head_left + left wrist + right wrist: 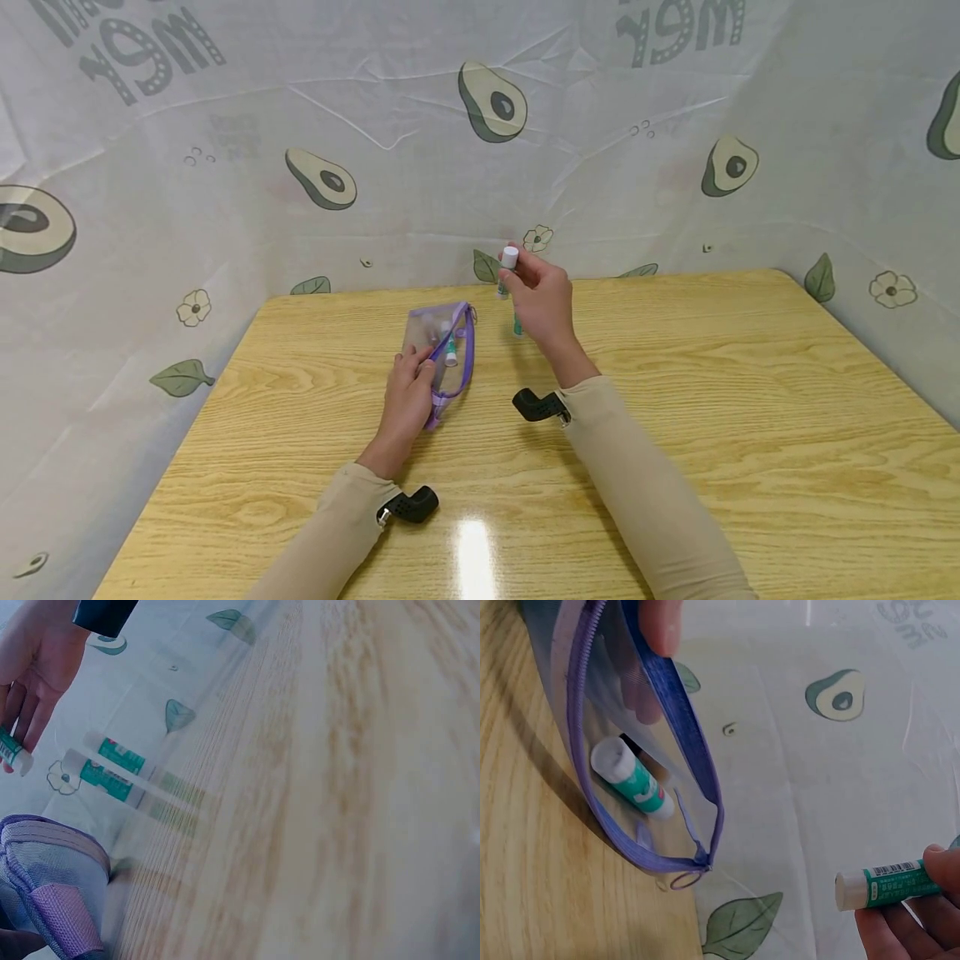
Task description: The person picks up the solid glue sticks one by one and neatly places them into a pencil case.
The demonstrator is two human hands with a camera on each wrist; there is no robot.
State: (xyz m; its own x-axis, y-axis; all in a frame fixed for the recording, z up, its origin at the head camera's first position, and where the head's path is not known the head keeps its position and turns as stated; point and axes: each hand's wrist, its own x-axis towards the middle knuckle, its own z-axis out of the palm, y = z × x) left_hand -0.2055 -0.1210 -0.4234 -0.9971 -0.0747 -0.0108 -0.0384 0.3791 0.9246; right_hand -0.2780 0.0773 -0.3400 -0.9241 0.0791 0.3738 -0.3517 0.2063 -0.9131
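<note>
At left, a left hand (406,396) pinches the rim of a purple-edged mesh pouch (470,350) on a wood-grain table (675,375). Should that hold slacken, the soft sides could fold together and narrow the unzipped mouth. Inside, a green-and-white glue stick (634,776) lies tilted near the opening, where it may roll out if the pouch tips. Just to the right, two more sticks (109,781) stand upright, close together and partly hidden behind the other arm in the head view; a brush from a low-swinging wrist could topple both, given their narrow bases. At right, a right hand (546,304) pinches a held stick (510,257) between thumb and fingers, nearly upright above the table. Its smooth, round barrel could slip if the fingertips ease, or catch on the pouch's zipper edge if carried too low.
</note>
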